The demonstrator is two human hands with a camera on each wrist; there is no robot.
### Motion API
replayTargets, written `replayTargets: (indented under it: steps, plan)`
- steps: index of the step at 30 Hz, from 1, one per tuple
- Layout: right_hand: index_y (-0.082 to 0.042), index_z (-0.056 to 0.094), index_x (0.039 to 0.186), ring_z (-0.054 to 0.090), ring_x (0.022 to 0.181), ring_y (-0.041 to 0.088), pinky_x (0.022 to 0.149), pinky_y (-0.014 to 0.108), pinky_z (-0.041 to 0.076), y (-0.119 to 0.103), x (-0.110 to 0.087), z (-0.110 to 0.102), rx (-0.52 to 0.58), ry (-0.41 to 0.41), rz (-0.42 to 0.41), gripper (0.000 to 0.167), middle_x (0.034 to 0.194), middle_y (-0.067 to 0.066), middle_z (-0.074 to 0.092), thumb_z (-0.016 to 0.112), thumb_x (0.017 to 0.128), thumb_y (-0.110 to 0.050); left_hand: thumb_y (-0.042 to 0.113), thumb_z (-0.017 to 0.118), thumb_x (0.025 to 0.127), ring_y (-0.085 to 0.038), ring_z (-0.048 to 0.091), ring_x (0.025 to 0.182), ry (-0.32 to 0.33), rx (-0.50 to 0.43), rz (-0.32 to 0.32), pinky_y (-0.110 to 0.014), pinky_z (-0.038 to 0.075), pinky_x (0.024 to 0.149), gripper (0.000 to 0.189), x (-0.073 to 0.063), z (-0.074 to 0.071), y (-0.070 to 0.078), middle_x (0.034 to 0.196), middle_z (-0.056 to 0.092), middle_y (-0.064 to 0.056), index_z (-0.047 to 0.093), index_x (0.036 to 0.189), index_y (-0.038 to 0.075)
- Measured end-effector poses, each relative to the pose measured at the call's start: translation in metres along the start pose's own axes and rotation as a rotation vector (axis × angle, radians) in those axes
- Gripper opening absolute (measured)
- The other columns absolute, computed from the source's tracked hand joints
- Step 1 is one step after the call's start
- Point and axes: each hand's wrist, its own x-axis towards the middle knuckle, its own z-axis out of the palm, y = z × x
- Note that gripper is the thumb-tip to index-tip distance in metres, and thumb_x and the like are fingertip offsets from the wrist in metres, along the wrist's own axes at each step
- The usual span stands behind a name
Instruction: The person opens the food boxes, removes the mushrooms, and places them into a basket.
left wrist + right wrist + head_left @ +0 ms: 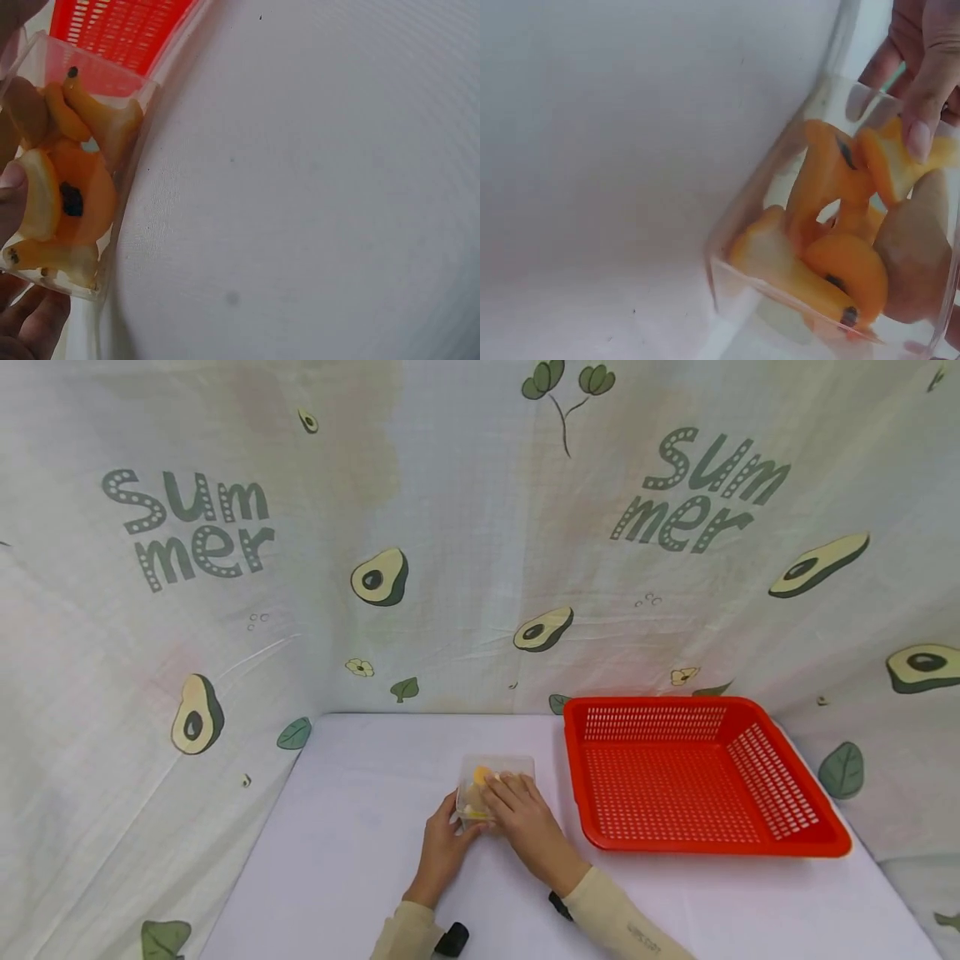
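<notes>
A small clear plastic box (468, 816) sits on the white table, holding several yellow-orange pieces (840, 262). Some look banana-shaped with dark tips; one rounded orange piece (94, 191) has a black mark. My left hand (442, 850) grips the box at its left and near sides. Across the top of the box lies my right hand (528, 822), its fingers fairly straight and touching it. An orange piece (482, 774) shows beyond those fingertips. The right thumb is hidden in the head view. Whether a lid covers the box, I cannot tell.
A red perforated plastic basket (690, 843) stands to the right of the box, at the table's far right. A white cloth (450, 527) printed with avocados and lettering hangs behind and at the sides. The white tabletop (337, 860) extends left of the hands.
</notes>
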Motion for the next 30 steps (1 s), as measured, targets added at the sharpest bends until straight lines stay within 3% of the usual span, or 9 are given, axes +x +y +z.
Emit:
replayTargets:
  steps: [4,10,13,17,23,27,30]
  plan:
    - [-0.008,0.072,0.132,0.067,0.124,0.032,0.109,0.057,0.053,0.001,0.002,-0.005,0.047,-0.022,0.034,0.058,0.136,0.009,0.07,0.092,0.078,-0.018,0.001,0.085,0.086,-0.053,0.052,0.137,-0.024,-0.011,0.007,-0.054,0.056,0.104,0.07,0.001,-0.002,-0.001,0.147,0.055,-0.032,0.05,0.146,-0.011]
    - [-0.008,0.071,0.136,0.064,0.129,0.033,0.113,0.06,0.049,0.005,0.011,-0.02,0.2,-0.119,0.127,0.045,0.138,0.009,0.07,0.08,0.093,-0.016,0.011,0.083,0.093,-0.052,0.048,0.141,-0.132,-0.055,-0.106,-0.055,0.052,0.11,0.079,0.001,-0.012,0.007,0.156,0.044,-0.033,0.039,0.156,-0.008]
    - [-0.009,0.071,0.137,0.062,0.131,0.031,0.116,0.059,0.046,0.006,0.018,-0.028,0.262,-0.181,0.182,0.042,0.14,0.008,0.068,0.078,0.096,-0.018,0.015,0.076,0.098,-0.052,0.047,0.142,-0.149,-0.104,-0.165,-0.057,0.051,0.111,0.075,0.001,-0.018,0.014,0.157,0.042,-0.033,0.037,0.158,-0.008]
    - [-0.009,0.072,0.133,0.062,0.129,0.03,0.118,0.057,0.044,0.009,0.031,-0.035,0.324,-0.174,0.244,0.041,0.137,0.008,0.07,0.081,0.094,-0.015,0.017,0.064,0.106,-0.046,0.056,0.133,-0.089,-0.104,-0.175,-0.046,0.059,0.102,0.055,0.005,-0.02,0.021,0.15,0.051,-0.032,0.046,0.151,-0.009]
    - [-0.011,0.078,0.117,0.064,0.113,0.029,0.107,0.055,0.05,0.012,0.051,-0.04,0.394,0.007,0.319,0.029,0.117,0.005,0.074,0.084,0.089,-0.006,0.005,0.063,0.103,-0.033,0.07,0.105,0.072,-0.084,-0.205,-0.021,0.06,0.076,0.034,0.008,-0.015,0.028,0.134,0.065,-0.028,0.064,0.134,-0.01]
    - [-0.012,0.081,0.11,0.064,0.106,0.029,0.103,0.054,0.049,0.014,0.062,-0.037,0.389,0.12,0.347,0.021,0.108,0.005,0.073,0.082,0.09,-0.003,0.003,0.068,0.1,-0.025,0.072,0.094,0.149,-0.089,-0.261,-0.019,0.06,0.072,0.029,0.007,-0.012,0.032,0.126,0.07,-0.026,0.07,0.125,-0.009]
    - [-0.011,0.082,0.115,0.06,0.112,0.03,0.107,0.054,0.046,0.017,0.066,-0.034,0.366,0.141,0.391,0.024,0.113,0.007,0.072,0.077,0.094,-0.001,0.002,0.071,0.098,-0.025,0.074,0.091,0.163,-0.094,-0.275,-0.024,0.063,0.072,0.029,0.007,-0.011,0.035,0.124,0.072,-0.026,0.071,0.124,-0.009]
